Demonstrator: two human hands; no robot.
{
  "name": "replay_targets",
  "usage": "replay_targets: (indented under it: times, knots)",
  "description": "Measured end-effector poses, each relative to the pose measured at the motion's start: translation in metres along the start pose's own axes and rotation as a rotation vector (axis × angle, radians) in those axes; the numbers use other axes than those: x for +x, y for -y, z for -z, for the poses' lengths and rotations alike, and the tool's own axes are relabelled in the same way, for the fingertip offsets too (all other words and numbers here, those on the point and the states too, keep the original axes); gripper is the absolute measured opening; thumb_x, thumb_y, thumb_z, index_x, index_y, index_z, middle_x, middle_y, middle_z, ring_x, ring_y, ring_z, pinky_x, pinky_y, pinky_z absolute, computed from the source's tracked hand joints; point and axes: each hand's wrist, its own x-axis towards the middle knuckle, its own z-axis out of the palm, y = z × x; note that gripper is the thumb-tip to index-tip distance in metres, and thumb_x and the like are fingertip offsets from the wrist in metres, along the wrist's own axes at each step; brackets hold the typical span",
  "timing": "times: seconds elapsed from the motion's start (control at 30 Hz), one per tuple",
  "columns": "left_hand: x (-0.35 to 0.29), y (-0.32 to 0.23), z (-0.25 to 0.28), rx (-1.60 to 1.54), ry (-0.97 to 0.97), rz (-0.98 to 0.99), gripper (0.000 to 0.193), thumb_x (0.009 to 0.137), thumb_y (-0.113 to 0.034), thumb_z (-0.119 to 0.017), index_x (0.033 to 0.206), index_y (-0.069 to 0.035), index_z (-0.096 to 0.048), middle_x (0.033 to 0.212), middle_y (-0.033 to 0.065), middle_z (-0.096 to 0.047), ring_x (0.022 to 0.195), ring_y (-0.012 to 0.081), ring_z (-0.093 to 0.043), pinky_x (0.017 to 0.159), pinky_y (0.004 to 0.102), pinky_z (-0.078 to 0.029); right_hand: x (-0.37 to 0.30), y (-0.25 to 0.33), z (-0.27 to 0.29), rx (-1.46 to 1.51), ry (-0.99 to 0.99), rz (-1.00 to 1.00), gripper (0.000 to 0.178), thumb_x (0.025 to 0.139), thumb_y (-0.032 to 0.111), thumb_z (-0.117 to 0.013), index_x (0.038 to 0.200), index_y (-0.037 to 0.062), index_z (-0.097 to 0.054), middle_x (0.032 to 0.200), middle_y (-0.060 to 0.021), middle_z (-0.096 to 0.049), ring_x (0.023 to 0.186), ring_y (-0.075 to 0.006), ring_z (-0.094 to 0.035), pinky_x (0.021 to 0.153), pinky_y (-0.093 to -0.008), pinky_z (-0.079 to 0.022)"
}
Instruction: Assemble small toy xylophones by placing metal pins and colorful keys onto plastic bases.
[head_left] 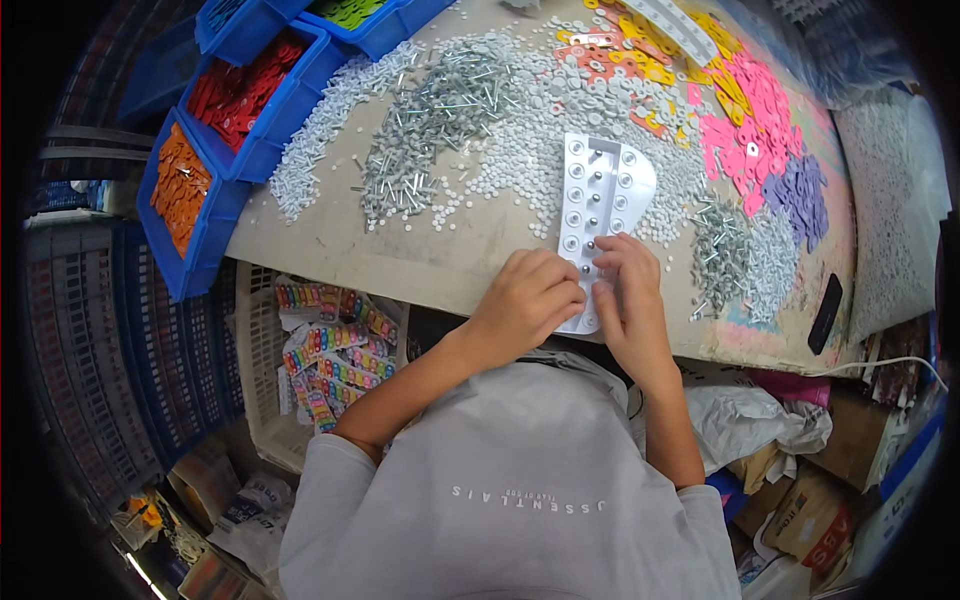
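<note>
A long white plastic strip (577, 210) lies at the table's front edge, directly before me. Round white caps (574, 195) line its two sides, and metal pins (596, 176) stand in the channel between them. My left hand (530, 298) rests against the strip's left side near its close end, fingers curled and pressed together; anything inside them is hidden. On the opposite side, my right hand (636, 310) has its thumb and fingers apart, with the fingertips over the channel. Beyond the strip spreads a heap of small white round caps (535, 150).
Piles of metal pins (440, 120), white pegs (315, 135), pink pieces (750, 130) and purple pieces (798, 198) cover the table. Blue bins (235, 185) stand left, one with orange pieces (180, 180). Below is a basket (262, 390) of colourful strips. A black phone-like object (826, 312) lies right.
</note>
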Motion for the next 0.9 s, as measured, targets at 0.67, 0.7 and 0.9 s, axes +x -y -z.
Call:
replay_targets:
  times: [0.67, 0.7, 0.9]
  knots:
    - [-0.010, 0.012, 0.012, 0.195, -0.170, -0.102, 0.024, 0.085, -0.018, -0.076, 0.107, -0.009, -0.073, 0.106, 0.0067, -0.067, 0.100, 0.0259, -0.062, 0.090, 0.0411, -0.044, 0.001, 0.001, 0.002, 0.042, -0.084, -0.014, 0.024, 0.092, -0.001, -0.061, 0.116, -0.0005, -0.059, 0.125, -0.0162, -0.063, 0.123, -0.0367, -0.055, 0.103, -0.0429, -0.046]
    - [0.004, 0.020, 0.016, 0.194, -0.181, -0.106, 0.024, 0.085, -0.018, -0.076, 0.107, -0.009, -0.073, 0.106, 0.0067, -0.067, 0.100, 0.0259, -0.062, 0.090, 0.0411, -0.044, 0.003, 0.002, 0.004, 0.133, -0.118, -0.078, 0.023, 0.093, -0.001, -0.061, 0.115, -0.0001, -0.059, 0.121, -0.0163, -0.065, 0.116, -0.0347, -0.060, 0.101, -0.0415, -0.048]
    - [0.103, 0.074, 0.033, 0.187, -0.271, 0.028, 0.010, 0.089, -0.014, -0.071, 0.096, -0.007, -0.073, 0.094, 0.0083, -0.071, 0.092, 0.0282, -0.064, 0.087, 0.0413, -0.045, 0.071, -0.023, 0.038, -0.184, -0.394, 0.020, 0.008, 0.093, 0.004, -0.065, 0.099, 0.0001, -0.066, 0.095, -0.0147, -0.067, 0.091, -0.0306, -0.064, 0.083, -0.0398, -0.050]
